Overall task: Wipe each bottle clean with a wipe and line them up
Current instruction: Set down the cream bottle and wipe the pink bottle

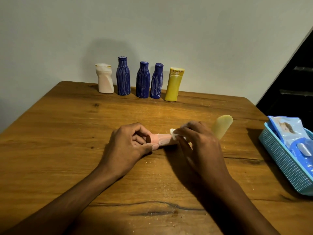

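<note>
A pink bottle (pixel 161 139) lies sideways just above the wooden table (pixel 67 133), held between both hands. My left hand (pixel 128 146) grips its cap end with thumb and fingers. My right hand (pixel 198 146) presses a white wipe (pixel 173 133) against the bottle's body. A pale yellow bottle (pixel 221 125) stands tilted just behind my right hand. Along the far edge stand a white bottle (pixel 105 78), three blue bottles (pixel 123 76) (pixel 143 80) (pixel 157 81) streaked with white, and a yellow bottle (pixel 174 84), all in a row.
A light blue mesh basket (pixel 284 165) sits at the table's right edge with a blue pack of wipes (pixel 291 133) in it. A plain wall rises behind the row. Dark steps show at the far right.
</note>
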